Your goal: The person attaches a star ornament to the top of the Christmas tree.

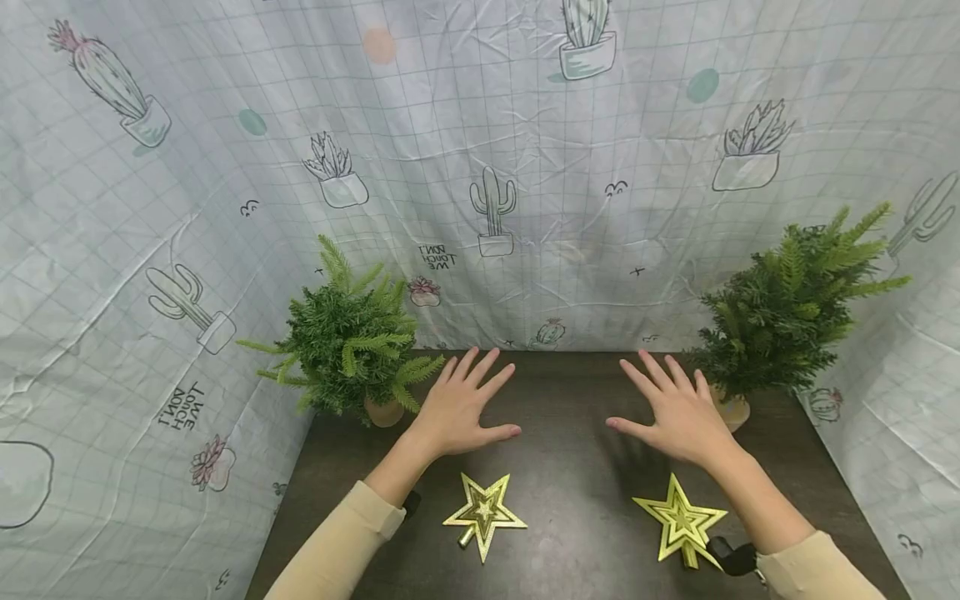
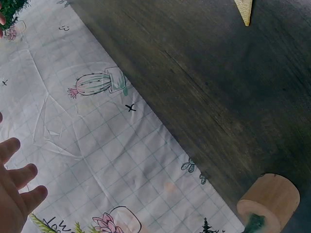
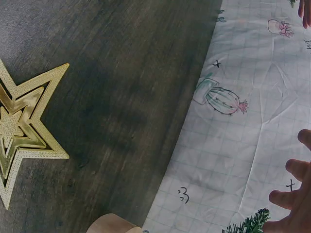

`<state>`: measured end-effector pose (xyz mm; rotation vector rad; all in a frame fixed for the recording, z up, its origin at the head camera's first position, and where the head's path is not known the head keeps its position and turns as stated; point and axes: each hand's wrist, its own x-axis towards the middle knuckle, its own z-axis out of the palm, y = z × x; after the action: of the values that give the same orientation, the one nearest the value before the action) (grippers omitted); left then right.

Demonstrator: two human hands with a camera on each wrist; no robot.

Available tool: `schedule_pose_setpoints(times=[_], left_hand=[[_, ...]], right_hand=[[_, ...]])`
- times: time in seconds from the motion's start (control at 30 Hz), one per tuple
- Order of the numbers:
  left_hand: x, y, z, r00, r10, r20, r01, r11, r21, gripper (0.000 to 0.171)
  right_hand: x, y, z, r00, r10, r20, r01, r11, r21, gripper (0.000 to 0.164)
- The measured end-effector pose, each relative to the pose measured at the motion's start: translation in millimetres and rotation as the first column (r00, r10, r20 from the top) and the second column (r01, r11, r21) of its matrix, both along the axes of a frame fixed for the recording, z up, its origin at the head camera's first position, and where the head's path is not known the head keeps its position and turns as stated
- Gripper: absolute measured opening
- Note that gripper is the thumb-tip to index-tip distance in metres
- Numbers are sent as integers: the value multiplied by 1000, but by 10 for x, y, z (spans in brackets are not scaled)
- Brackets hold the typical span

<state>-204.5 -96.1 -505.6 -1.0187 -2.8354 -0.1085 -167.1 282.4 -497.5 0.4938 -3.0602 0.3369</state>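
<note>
Both hands hover over the dark table with fingers spread and nothing in them. My left hand (image 1: 457, 410) is beside a small artificial pine tree (image 1: 345, 342) with a round wooden base (image 1: 384, 412). On the other side, my right hand (image 1: 681, 410) is next to a second artificial pine tree (image 1: 787, 308), its wooden base (image 1: 731, 408) partly behind the fingers. A gold star tree topper (image 1: 484, 512) lies flat below the left hand. Another gold star topper (image 1: 681, 521) lies near the right forearm, one corner overlapped by the black wrist strap; the right wrist view shows part of this star (image 3: 34, 121).
The dark wood-grain table (image 1: 566, 500) ends at the back against a white cloth curtain (image 1: 525, 292) printed with a grid and cacti. The curtain also hangs along the left and right sides. Black wrist camera gear (image 1: 731, 554) sits under the right sleeve.
</note>
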Motion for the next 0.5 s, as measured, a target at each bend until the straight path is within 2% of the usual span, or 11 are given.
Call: schedule_pose_setpoints(times=[0.17, 0.3, 0.5], left_hand=[[16, -12, -11, 1000, 2, 3, -2, 1000, 15, 95], [23, -15, -13, 999, -2, -35, 4, 999, 34, 92], [47, 4, 22, 993, 7, -119, 10, 990, 144, 80]], right_hand=[[10, -6, -7, 1000, 1, -1, -1, 1000, -3, 104], [13, -15, -25, 1000, 4, -23, -4, 1000, -10, 103], [30, -29, -65, 991, -5, -133, -5, 997, -76, 95]])
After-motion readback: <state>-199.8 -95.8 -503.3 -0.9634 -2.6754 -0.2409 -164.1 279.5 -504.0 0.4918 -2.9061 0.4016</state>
